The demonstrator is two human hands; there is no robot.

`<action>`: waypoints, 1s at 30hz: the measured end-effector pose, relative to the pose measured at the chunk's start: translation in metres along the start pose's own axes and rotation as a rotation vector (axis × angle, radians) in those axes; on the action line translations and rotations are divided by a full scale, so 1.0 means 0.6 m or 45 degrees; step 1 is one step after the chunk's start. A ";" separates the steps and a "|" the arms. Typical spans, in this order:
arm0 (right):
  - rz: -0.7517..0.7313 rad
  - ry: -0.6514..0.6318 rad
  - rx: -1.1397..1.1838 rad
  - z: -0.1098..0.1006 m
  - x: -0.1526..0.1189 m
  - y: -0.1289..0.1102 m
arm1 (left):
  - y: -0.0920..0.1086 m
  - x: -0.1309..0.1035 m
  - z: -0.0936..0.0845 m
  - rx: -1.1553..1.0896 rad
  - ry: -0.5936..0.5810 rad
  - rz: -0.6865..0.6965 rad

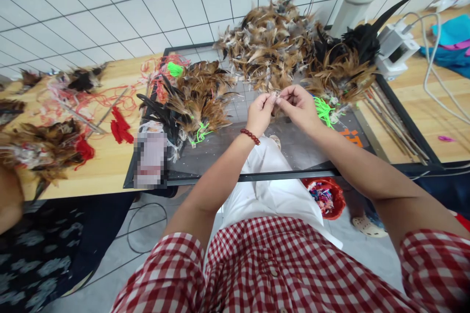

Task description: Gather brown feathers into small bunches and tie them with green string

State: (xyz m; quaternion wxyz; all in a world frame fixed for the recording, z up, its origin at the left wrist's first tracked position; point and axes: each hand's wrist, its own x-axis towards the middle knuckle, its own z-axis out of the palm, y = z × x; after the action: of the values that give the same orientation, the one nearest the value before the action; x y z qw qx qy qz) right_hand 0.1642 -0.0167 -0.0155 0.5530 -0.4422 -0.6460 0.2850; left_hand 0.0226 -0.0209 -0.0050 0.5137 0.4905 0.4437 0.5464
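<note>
Over the middle of the glass-topped frame, my left hand [260,111] and my right hand [298,105] meet with thumbs and forefingers pinched together. Between the fingertips shows a small pale-brown feather [276,94], mostly covered by the fingers. Just beyond them rises a big heap of brown feathers [271,44]. Bundles of brown and black feathers [201,98] tied with green yarn lie left of my left hand. Close to my right hand are more brown feathers [340,71] and bright green yarn [323,110].
A white bottle [358,0] and a white charger [396,49] with cables stand at the back right. Thin sticks [396,122] lie along the right side. Red yarn [121,127] and feather bundles cover the left table, beside another person's arm [10,198]. A red basket [340,198] sits below.
</note>
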 end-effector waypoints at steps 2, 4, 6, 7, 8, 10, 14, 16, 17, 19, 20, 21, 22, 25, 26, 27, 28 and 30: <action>0.020 -0.016 0.029 -0.002 0.002 -0.004 | 0.004 0.000 -0.002 0.046 -0.006 0.034; 0.041 -0.041 0.053 -0.004 0.002 -0.009 | 0.011 -0.001 -0.003 0.109 0.002 0.060; 0.048 -0.052 0.064 -0.006 0.003 -0.012 | 0.016 -0.004 -0.004 0.166 0.006 0.079; 0.042 -0.046 0.063 -0.007 0.003 -0.012 | 0.018 -0.005 -0.004 0.183 -0.006 0.084; 0.027 -0.032 0.057 -0.009 0.004 -0.012 | 0.019 -0.006 -0.004 0.189 -0.033 0.081; -0.019 -0.001 0.034 -0.013 0.005 -0.010 | 0.019 -0.007 -0.004 0.179 -0.115 0.046; -0.121 0.003 -0.060 -0.026 0.011 -0.007 | 0.021 -0.009 -0.005 0.105 -0.209 -0.077; -0.125 -0.025 -0.088 -0.033 0.014 -0.009 | 0.029 -0.012 -0.006 0.028 -0.253 -0.168; -0.117 -0.048 -0.078 -0.036 0.015 -0.012 | 0.035 -0.014 -0.007 -0.018 -0.292 -0.229; -0.091 -0.131 -0.008 -0.040 0.015 -0.018 | 0.047 -0.019 -0.007 -0.110 -0.382 -0.354; -0.074 -0.180 0.042 -0.040 0.015 -0.021 | 0.053 -0.022 -0.007 -0.153 -0.416 -0.407; -0.059 -0.223 0.088 -0.039 0.014 -0.023 | 0.057 -0.024 -0.006 -0.191 -0.441 -0.452; -0.047 -0.251 0.121 -0.038 0.014 -0.024 | 0.060 -0.026 -0.005 -0.224 -0.457 -0.486; -0.050 -0.170 0.113 -0.033 0.015 -0.017 | 0.063 -0.026 -0.003 -0.316 -0.420 -0.513; -0.051 -0.109 0.086 -0.033 0.017 -0.011 | 0.062 -0.022 -0.004 -0.350 -0.363 -0.503; -0.046 -0.053 0.051 -0.033 0.019 -0.004 | 0.062 -0.018 -0.007 -0.386 -0.279 -0.485; -0.040 -0.013 0.007 -0.035 0.021 0.004 | 0.062 -0.013 -0.010 -0.421 -0.174 -0.461; -0.055 -0.012 -0.113 -0.040 0.024 0.016 | 0.063 0.000 -0.020 -0.459 0.034 -0.411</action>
State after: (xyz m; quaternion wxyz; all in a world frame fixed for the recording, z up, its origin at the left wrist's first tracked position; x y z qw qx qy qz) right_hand 0.1899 -0.0027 -0.0116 0.5358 -0.4509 -0.6700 0.2464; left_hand 0.0057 -0.0238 0.0308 0.6678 0.3063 0.4183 0.5341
